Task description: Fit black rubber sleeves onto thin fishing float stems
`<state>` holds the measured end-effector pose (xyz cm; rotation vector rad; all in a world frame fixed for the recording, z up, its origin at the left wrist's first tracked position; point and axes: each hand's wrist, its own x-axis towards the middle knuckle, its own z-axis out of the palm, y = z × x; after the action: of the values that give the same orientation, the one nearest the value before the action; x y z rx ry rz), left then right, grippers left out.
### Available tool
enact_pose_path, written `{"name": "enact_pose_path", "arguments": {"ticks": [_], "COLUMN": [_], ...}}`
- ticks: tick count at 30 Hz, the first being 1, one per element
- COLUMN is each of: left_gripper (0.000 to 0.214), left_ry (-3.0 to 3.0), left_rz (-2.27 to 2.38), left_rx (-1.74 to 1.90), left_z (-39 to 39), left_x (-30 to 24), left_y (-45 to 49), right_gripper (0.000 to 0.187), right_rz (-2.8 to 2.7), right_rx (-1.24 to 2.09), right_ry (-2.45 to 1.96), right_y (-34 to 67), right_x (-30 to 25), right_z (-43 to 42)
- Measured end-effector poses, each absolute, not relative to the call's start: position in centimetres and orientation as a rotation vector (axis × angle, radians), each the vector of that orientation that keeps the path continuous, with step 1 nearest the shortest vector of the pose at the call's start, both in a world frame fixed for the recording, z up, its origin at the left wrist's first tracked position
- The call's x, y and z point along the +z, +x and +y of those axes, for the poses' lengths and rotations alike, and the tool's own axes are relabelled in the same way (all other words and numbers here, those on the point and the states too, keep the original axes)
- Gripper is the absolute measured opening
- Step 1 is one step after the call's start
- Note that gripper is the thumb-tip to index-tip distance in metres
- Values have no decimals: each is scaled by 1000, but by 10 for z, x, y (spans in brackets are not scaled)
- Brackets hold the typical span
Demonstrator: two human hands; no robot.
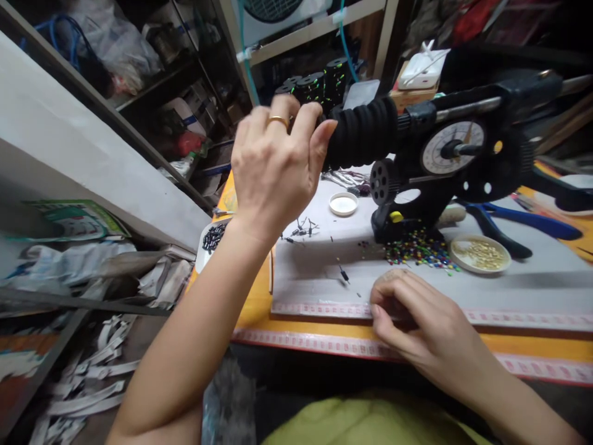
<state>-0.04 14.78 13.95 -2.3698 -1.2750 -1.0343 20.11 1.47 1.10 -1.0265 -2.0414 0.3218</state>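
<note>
My left hand (278,157), with a gold ring, is raised over the board. Its fingers curl around the left end of a black ribbed cylinder (364,130) on a black machine with a round dial (454,147); the fingertips are hidden behind it. My right hand (417,315) rests at the front edge of the white board (315,278), fingers curled toward the thumb. Whatever it may hold does not show. Left of it lies a small black part with wire leads (343,274). More such leaded parts (303,228) lie farther back.
Colourful beads (417,250) are heaped under the machine beside a dish of gold-coloured bits (482,254). Blue-handled pliers (532,219) lie at right. A white lid (343,204) and a tray of black pieces (213,238) are farther left. A measuring tape (319,343) runs along the front edge.
</note>
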Motion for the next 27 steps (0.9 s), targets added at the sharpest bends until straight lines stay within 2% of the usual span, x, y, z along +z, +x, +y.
{"name": "enact_pose_path", "arguments": {"ticks": [1, 3, 6, 10, 14, 21, 27], "left_gripper": [25, 33, 23, 10, 15, 14, 16], "left_ry": [-2366, -2324, -2347, -2678, -2654, -2725, -2637], "left_rz": [-1200, -1083, -1259, -1713, -2001, -1782, -1573], "left_rx": [-1100, -1253, -1361, -1419, -1512, -1483, -1228], "left_z": [135, 100, 44, 1, -2, 2, -1], "left_x": [135, 122, 92, 53, 36, 32, 29], "left_y": [-2, -4, -5, 0, 12, 20, 16], "right_gripper": [17, 16, 16, 16, 15, 13, 13], "right_rz": [-2035, -2022, -2011, -2008, -2007, -2014, -2035], "right_rx": [332, 355, 385, 414, 434, 448, 430], "right_ry": [-1028, -1032, -1035, -1032, -1031, -1042, -1051], "right_y": [201, 202, 202, 203, 204, 206, 206], "right_x": [12, 13, 13, 12, 10, 11, 10], "right_z": [14, 14, 14, 13, 12, 10, 10]}}
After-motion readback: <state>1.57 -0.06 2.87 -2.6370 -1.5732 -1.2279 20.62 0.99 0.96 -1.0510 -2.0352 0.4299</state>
